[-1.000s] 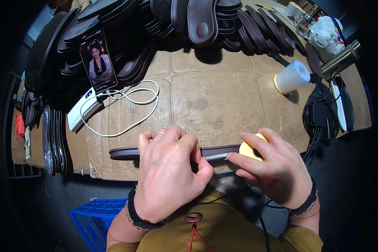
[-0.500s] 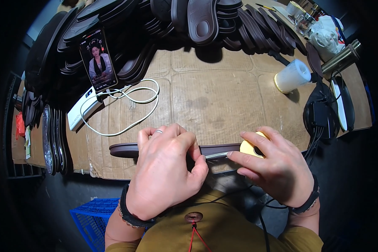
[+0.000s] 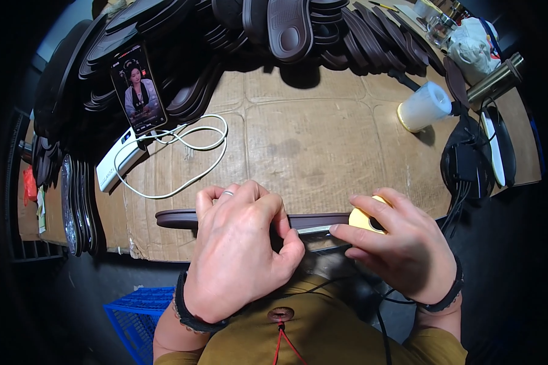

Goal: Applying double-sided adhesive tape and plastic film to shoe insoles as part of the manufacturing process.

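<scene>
Close to the front edge of the work surface lies a dark brown shoe sole (image 3: 176, 219), its side edge facing up. Around its middle my left hand (image 3: 237, 249) is closed, thumb and forefinger pinched together at the near side. My right hand (image 3: 405, 246) grips a pale yellow roll of tape (image 3: 360, 220) at the sole's right end. A narrow light strip (image 3: 315, 230) spans from the left fingertips to the right fingers along the sole's near side. The part of the sole under my left hand is hidden.
Brown soles (image 3: 289, 30) are heaped along the back and left. A phone (image 3: 137, 91) leans there beside a white power bank (image 3: 119, 161) with a looped cable (image 3: 192, 180). To the right stand a translucent cup (image 3: 423, 108) and a metal cylinder (image 3: 496, 79). A blue crate (image 3: 134, 310) is below left.
My right hand's fingers and the strip have sunk very slightly toward me. The left hand keeps its grip on the sole. Otherwise the view has only shifted a little.
</scene>
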`<act>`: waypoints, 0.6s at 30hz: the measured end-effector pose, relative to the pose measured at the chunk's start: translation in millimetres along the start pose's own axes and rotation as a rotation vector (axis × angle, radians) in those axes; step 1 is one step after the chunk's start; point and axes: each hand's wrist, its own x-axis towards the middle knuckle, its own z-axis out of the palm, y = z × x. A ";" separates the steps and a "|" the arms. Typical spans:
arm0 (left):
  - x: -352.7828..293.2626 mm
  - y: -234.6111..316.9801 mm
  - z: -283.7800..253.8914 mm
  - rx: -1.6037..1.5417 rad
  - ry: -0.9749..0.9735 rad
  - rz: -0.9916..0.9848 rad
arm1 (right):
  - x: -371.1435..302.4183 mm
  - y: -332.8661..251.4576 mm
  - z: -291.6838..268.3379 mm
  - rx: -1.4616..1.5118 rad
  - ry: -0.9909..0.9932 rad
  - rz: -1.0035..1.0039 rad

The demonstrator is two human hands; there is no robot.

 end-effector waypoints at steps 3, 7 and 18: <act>-0.1 1.3 0.2 -0.008 0.012 0.020 | 0.0 0.4 0.1 -0.002 -0.004 -0.002; 1.2 1.5 0.6 0.014 0.005 0.005 | 0.6 0.7 -0.1 0.005 -0.008 -0.001; 1.9 0.9 0.6 0.004 0.012 0.026 | 0.7 -0.5 -1.4 -0.006 -0.021 0.025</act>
